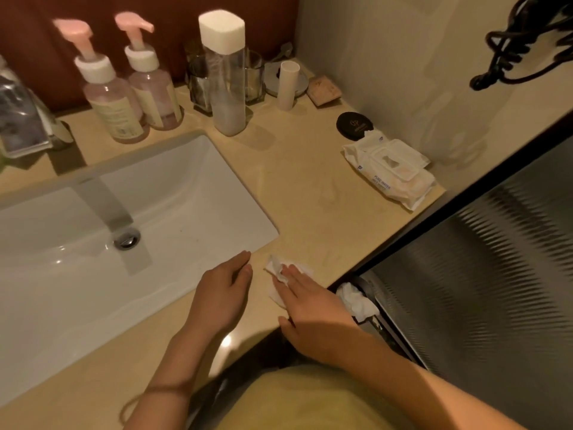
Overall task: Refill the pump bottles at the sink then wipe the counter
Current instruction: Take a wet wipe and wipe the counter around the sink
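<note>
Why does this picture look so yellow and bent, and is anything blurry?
Head view: warm light tints the counter yellow; the wide lens bows the sink rim and tilts the pump bottles leftward; a glare spot sits on the counter's edge near the left hand; the far-left packet is smeared.

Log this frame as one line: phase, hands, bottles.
phase: wiping counter | right hand: presses wipe flat on counter | left hand: open, by sink edge | pump bottles: upright behind sink, pumps on

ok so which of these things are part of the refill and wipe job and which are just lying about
job: left pump bottle, right pump bottle, tall bottle (probably refill), sink, counter, wipe under right hand, wipes pack
lying about: glasses, white tube, black compact, black cord
</note>
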`<action>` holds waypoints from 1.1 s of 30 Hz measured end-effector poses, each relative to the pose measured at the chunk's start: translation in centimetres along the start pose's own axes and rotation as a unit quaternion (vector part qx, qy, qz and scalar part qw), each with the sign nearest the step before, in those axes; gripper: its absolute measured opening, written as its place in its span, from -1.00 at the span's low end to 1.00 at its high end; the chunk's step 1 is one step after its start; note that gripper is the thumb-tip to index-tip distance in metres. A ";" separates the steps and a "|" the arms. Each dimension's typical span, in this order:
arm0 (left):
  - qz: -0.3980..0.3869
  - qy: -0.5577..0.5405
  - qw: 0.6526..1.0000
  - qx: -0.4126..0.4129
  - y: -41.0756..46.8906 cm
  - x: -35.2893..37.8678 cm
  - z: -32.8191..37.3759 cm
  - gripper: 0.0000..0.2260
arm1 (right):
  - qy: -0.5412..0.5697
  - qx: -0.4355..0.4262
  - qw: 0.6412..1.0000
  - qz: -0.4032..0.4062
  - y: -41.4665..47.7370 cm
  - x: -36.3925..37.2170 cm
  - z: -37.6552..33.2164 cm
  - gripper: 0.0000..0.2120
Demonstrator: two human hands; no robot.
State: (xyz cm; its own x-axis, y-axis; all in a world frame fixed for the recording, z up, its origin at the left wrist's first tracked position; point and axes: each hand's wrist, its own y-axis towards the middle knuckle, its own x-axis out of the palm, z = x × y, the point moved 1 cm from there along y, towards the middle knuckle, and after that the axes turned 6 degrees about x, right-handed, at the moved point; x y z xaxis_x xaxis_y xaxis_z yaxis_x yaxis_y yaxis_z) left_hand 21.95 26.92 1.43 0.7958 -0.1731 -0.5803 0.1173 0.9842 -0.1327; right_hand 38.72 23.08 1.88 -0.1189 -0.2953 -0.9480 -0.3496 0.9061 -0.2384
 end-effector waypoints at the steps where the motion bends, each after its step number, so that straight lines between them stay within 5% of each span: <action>1: 0.004 -0.001 1.000 -0.007 -0.1 -0.2 0.2 -0.69 | -0.021 -0.023 0.999 0.009 -0.3 0.4 0.1 -0.39; 4: -0.012 0.025 0.999 -0.026 -0.2 -0.7 1.2 -0.75 | -0.043 -0.085 0.995 0.024 -0.5 1.4 0.8 -0.40; 9: -0.043 0.012 0.998 -0.047 -1.2 -0.3 2.7 -0.71 | -0.035 -0.130 0.990 -0.037 0.1 -1.6 0.5 -0.71; 12: -0.077 -0.062 0.994 -0.051 -1.6 0.5 5.1 -0.71 | 0.135 -0.080 0.978 -0.134 0.5 -4.3 2.2 -0.73; 15: -0.143 -0.144 0.978 -0.035 -1.3 1.7 7.6 -0.74 | 0.315 -0.037 0.945 -0.084 0.4 -5.7 5.4 -0.73; 18: -0.132 -0.109 0.984 -0.045 -0.2 4.9 9.9 -0.72 | 0.421 0.031 0.904 -0.058 0.0 -6.2 9.7 -0.78; 21: -0.083 -0.093 0.990 -0.058 1.0 9.5 11.8 -0.81 | 0.539 0.112 0.834 -0.023 -1.0 -5.7 14.0 -0.81; 26: -0.092 -0.072 0.988 -0.096 2.4 18.7 13.5 -0.85 | 0.683 0.303 0.661 -0.069 -4.7 -2.6 21.1 -0.80; 30: -0.175 -0.064 0.973 -0.136 2.5 26.3 14.0 -0.76 | 0.670 0.377 0.627 -0.126 -7.4 1.3 25.9 -0.85; 33: -0.190 -0.114 0.949 -0.223 2.4 31.0 13.9 -0.61 | 0.683 0.442 0.561 -0.153 -8.0 4.9 29.7 -0.82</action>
State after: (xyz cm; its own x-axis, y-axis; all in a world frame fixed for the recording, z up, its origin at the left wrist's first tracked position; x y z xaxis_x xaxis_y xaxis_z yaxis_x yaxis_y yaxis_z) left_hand 55.18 24.44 -5.71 0.8603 -0.4495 -0.2405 0.1982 0.7296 -0.6545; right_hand 68.56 23.41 -7.14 -0.9913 0.1124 0.0680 -0.0221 0.3672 -0.9299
